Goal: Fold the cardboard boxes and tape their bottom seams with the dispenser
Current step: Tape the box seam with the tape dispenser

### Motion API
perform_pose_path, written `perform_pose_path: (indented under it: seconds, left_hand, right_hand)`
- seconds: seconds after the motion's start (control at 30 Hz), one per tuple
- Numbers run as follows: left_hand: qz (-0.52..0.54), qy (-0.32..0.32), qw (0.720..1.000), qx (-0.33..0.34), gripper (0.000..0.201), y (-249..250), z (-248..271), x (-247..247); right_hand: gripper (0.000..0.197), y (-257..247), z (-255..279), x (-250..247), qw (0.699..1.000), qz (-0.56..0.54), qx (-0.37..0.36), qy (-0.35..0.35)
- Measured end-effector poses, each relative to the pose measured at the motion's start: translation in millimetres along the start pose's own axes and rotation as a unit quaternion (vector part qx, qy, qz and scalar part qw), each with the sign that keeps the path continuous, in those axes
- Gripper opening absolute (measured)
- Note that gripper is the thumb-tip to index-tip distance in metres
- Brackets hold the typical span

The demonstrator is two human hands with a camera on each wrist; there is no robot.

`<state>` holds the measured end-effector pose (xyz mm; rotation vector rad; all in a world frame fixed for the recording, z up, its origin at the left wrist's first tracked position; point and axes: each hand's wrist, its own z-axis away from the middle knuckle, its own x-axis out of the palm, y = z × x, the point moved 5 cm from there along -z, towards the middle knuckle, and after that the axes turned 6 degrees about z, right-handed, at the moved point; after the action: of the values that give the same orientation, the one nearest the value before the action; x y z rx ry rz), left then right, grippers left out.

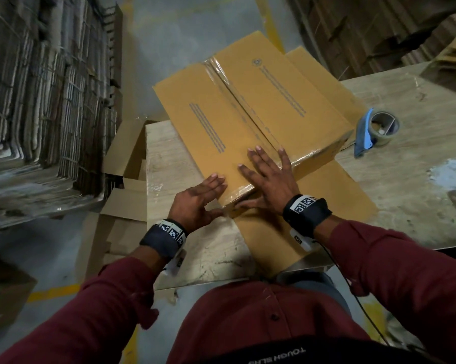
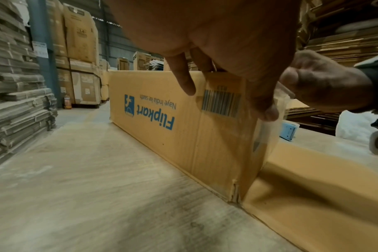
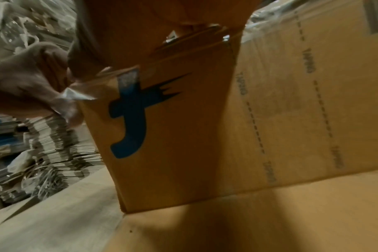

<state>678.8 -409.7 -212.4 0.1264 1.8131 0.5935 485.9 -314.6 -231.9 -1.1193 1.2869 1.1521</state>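
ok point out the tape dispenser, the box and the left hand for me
tape dispenser (image 1: 371, 134): head view, on its blue frame beside the roll.
box (image 1: 208, 127): head view, on its left top flap.
left hand (image 1: 195, 199): head view, on the back of the hand.

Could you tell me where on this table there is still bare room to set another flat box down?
Bare table lies right of the cardboard box, nearer than the tape dispenser. A narrower strip lies between the box and the table's left edge. The near middle is crowded: both hands, left and right, press the box there.
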Motion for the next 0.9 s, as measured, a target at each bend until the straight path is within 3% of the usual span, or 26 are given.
perform_pose_path:
  seconds: [0.1,0.37,0.63,0.77,0.9]
  left_hand:
    - [-0.015,0.014,1.000,-0.014,0.064,1,2,6]
    - [-0.034,0.075,0.996,-0.040,0.052,14,-3,9]
    - [-0.001,0.119,0.991,-0.054,0.050,13,0,10]
    - [0.044,0.103,0.992,-0.056,0.055,11,6,4]
    - [0.051,0.037,0.996,-0.056,0.076,2,19,17]
  right_hand:
    - [0.122,-6,-6,-9,0.999,0.005,0.027,-0.019]
    - [0.108,-12,-2,5,0.997,0.046,-0.012,-0.060]
    - [0.122,-17,-2,-6,0.996,0.037,0.019,-0.085]
    - [0.124,-21,-1,-10,0.995,0.023,0.030,-0.091]
    - [0.124,-25,-3,-12,0.995,0.003,0.031,-0.097]
